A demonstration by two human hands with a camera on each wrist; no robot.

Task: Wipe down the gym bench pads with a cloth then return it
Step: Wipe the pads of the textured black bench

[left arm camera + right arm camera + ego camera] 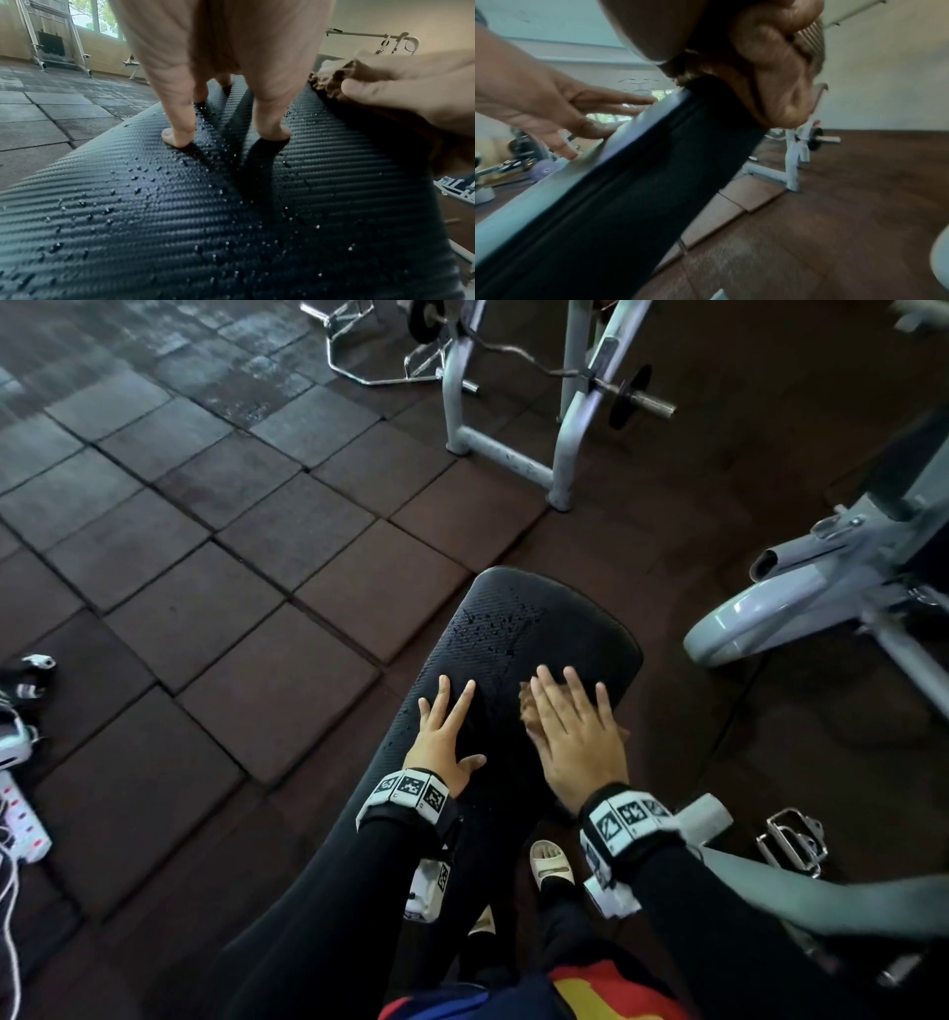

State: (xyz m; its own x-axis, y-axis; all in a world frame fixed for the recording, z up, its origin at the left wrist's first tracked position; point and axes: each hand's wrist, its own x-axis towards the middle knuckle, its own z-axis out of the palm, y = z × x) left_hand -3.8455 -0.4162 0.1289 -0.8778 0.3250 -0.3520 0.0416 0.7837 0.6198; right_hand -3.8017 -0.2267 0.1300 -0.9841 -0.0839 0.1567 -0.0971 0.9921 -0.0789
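A black textured bench pad point(518, 629) slopes away from me, speckled with water drops point(133, 178). My left hand point(445, 729) lies flat on the pad's left side, fingers spread and straight, fingertips point(174, 138) pressing the surface. My right hand point(575, 726) lies flat over a brown cloth point(529, 708), pressing it onto the pad's right side. The cloth point(331, 83) shows bunched under that hand point(401, 95) in the left wrist view. The right wrist view is blurred; the cloth point(777, 67) hangs over the pad's edge point(654, 162).
Dark rubber floor tiles point(231, 588) spread to the left. A grey barbell rack point(513, 449) stands beyond the pad, a grey machine frame point(821, 588) to the right. A power strip with cables point(20, 819) lies at the left edge. My sandalled foot point(550, 862) is beside the bench.
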